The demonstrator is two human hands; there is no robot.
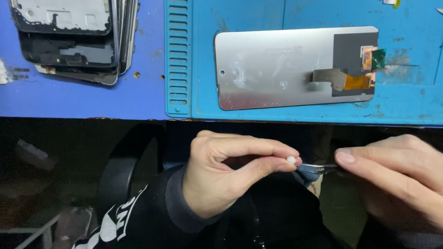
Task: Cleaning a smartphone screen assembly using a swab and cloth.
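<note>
My left hand [226, 177] is below the table edge, thumb and forefinger pinched on a tiny white bit [291, 159]. My right hand [397, 177] comes in from the right and grips metal tweezers [316, 168], whose tips meet the white bit at my left fingertips. On the blue work mat [286, 14] above lies a phone screen panel [277, 69] face down, silvery back up, with an orange flex cable [357, 82] and a green tab [378, 59] at its right end.
A stack of several phone frames [74, 37] sits at the far left on the blue table [83, 99]. The mat has a ribbed strip [178, 55] along its left side. A dark chair [122, 170] and black sleeve [157, 212] are below.
</note>
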